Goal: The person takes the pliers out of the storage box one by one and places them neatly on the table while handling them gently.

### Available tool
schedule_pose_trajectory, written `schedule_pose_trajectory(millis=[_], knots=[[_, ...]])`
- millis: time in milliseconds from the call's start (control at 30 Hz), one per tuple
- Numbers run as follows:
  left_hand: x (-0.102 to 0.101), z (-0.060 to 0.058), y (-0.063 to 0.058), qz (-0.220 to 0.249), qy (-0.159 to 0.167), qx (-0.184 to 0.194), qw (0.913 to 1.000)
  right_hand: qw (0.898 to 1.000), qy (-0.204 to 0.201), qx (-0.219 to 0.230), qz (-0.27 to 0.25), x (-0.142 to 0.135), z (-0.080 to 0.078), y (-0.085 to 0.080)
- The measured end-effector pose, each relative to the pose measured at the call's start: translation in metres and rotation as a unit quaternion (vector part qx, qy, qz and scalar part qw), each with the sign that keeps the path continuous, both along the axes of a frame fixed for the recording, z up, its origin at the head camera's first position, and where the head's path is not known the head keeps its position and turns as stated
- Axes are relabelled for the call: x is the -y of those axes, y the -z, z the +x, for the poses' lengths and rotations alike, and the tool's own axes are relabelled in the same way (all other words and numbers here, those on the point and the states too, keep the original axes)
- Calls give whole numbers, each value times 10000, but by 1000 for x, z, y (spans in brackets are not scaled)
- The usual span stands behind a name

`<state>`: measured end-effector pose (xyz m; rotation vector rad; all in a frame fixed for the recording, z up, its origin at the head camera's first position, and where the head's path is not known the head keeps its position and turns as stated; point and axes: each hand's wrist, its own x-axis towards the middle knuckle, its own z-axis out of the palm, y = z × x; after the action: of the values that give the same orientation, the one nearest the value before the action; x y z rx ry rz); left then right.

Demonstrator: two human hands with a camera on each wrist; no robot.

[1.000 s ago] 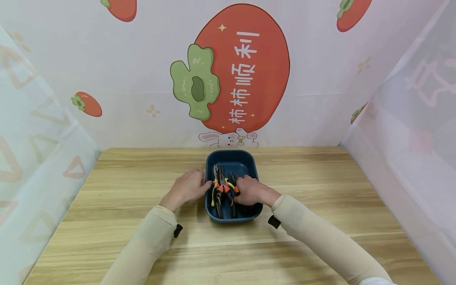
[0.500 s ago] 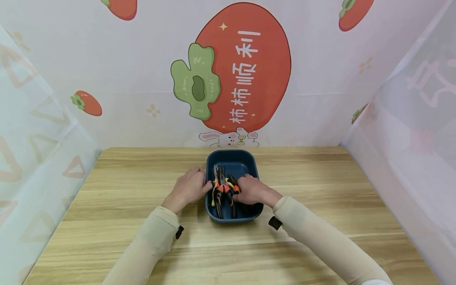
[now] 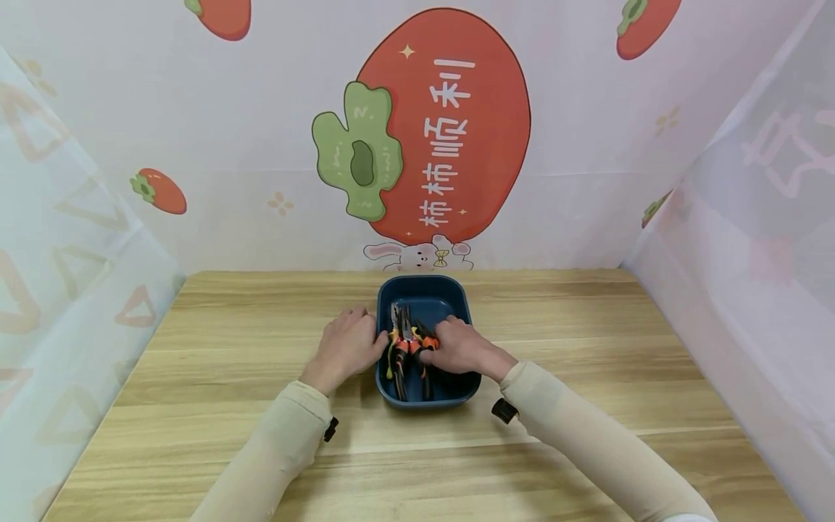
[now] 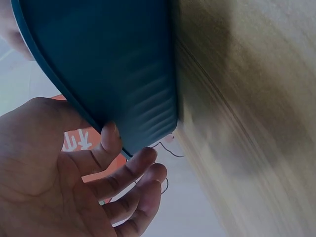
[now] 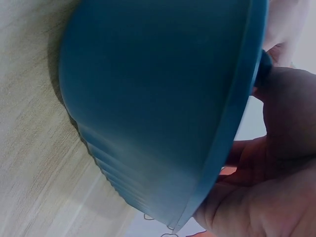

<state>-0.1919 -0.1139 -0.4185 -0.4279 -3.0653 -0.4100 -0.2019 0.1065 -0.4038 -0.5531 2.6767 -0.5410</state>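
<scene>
A dark blue plastic bin (image 3: 422,404) stands on the wooden table with several pliers inside. Pliers with black and orange handles (image 3: 401,368) lie lengthwise at its left, jaws toward the back. My left hand (image 3: 347,344) grips the bin's left rim, its thumb over the edge; the left wrist view shows the fingers along the outer wall (image 4: 123,74). My right hand (image 3: 462,349) reaches over the right rim and holds the rightmost pliers (image 3: 428,339) by their orange part. In the right wrist view the bin's side (image 5: 158,98) hides its fingertips.
The wood-grain table (image 3: 228,406) extends on both sides of the bin. Behind it hangs a white cloth (image 3: 261,130) printed with a large persimmon (image 3: 483,145), with pale cloth panels at left and right.
The rightmost pliers have turned a little inside the bin, their tips shifting left and more orange showing. My right hand has moved slightly with them; my left hand stays at the rim.
</scene>
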Motion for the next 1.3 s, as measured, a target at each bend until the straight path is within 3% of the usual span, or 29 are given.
schedule_pose_trajectory(millis=[200, 633, 1300], knots=[[0, -1, 1, -129, 33, -111, 9998, 9995, 53, -245, -169, -1, 2, 1], [1, -4, 4, 300, -117, 379, 9988, 9980, 229, -461, -363, -3, 9, -4], [2, -4, 5, 697, -48, 684, 9952, 9912, 643, -672, -943, -18, 17, -32]])
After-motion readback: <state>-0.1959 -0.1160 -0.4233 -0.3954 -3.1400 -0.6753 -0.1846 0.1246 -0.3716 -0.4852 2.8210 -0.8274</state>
